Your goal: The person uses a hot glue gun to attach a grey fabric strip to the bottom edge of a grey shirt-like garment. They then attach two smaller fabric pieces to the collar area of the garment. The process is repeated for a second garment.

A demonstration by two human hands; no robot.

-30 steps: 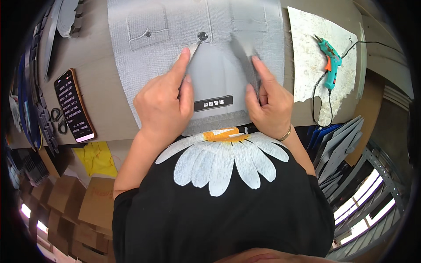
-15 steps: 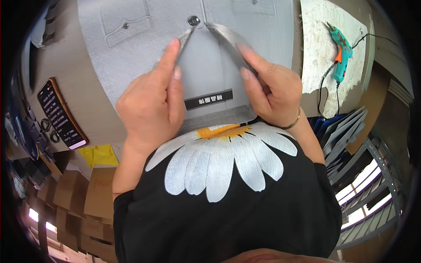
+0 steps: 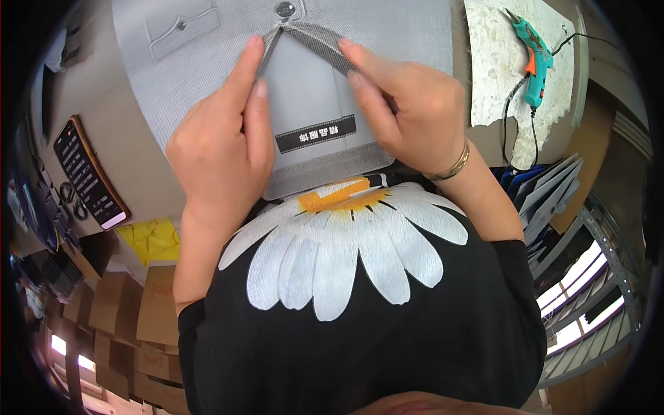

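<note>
In front of me lies a light grey piece (image 3: 415, 31) that looks like a denim jacket, with pocket flaps and a dark round button (image 3: 286, 9) at its top middle. Below the button, two darker collar-like flaps spread apart in an upside-down V. The left flap (image 3: 270, 54) is pinched by my left hand (image 3: 214, 142), thumb and forefinger on its edge. My right hand (image 3: 423, 114), a bangle at its wrist, pinches the right flap (image 3: 315, 45) partway along. Between the hands, a black printed label (image 3: 316, 133) shows on the smooth grey inside.
To the right, a teal glue gun (image 3: 536, 66) with a black cord lies on a stained white sheet (image 3: 487, 90). A phone (image 3: 90, 173) with a lit screen is at the left, beside a coiled cable (image 3: 72, 200). Cardboard boxes (image 3: 114, 304) stand lower left; folders (image 3: 550, 197) sit lower right.
My right fingertips have slid up the right flap, nearer the button. The whole view has shifted slightly, and the grey piece sits a little further up and left in it.
</note>
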